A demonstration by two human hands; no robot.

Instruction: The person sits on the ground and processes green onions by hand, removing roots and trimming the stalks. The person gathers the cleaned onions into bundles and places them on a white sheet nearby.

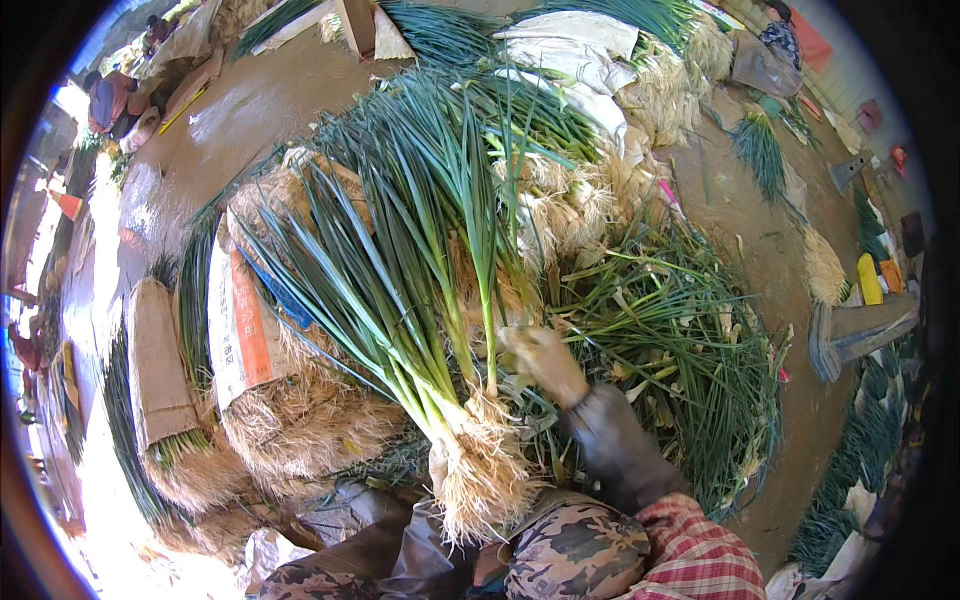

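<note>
A large bunch of green onions (420, 375) lies slantwise over my lap, its leaves fanned away from me and its pale roots (484, 480) at the near end. My right hand (546, 364), in a soiled light glove, is just right of the upright stalks. It is blurred, and whether its fingers hold anything is unclear. Under its forearm spreads a heap of stripped green leaves (675, 337). My left hand is not in view. More green onions with white root ends (555, 202) lie beyond the bunch.
Root-ended bundles lie at left under a printed sack (244, 322) and a tan cover (159, 360). White cloth (570, 45) covers part of the far pile. A single bundle (759, 150) lies on the wet floor (750, 240) at right. Other people sit far left and far right.
</note>
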